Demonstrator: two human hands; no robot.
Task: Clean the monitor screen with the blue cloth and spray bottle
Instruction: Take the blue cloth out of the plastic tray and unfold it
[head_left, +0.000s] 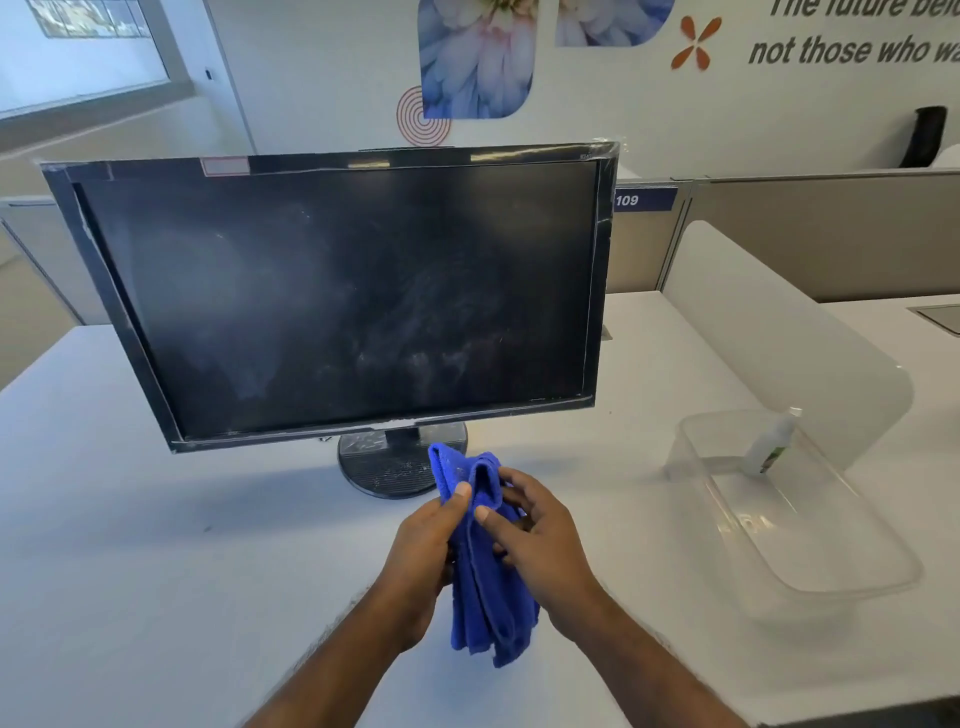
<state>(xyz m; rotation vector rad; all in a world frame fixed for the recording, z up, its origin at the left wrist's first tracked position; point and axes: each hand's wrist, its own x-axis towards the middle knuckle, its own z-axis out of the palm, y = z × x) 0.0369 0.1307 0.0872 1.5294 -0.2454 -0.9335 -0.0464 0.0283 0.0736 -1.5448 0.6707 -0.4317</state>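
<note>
Holding the blue cloth (485, 566) at lower centre of the frame, a person bunches it between both hands above the white desk (156, 545): the left hand (423, 553) pinches a fold under its thumb, and the right hand (540, 540) curls its thumb and fingers round the cloth's other side, so neither hand is free. The cloth hangs with its long axis running roughly up and down the frame, its top end pointing toward the monitor (337, 296), which fills the middle of the frame directly above the hands, its dark screen streaked and hazy. The stand's round base (379, 467) sits just above the cloth's upper tip. The spray bottle (771, 441) stands propped inside a clear plastic bin (831, 571) at right of the frame, well apart from the hands and nearer the right one; reaching it would likely mean releasing that hand's hold first. Nothing lies between cloth and screen. A translucent divider (779, 332) rises behind the bin, with cubicle partitions (831, 234) and a decorated wall (597, 93) along the top.
</note>
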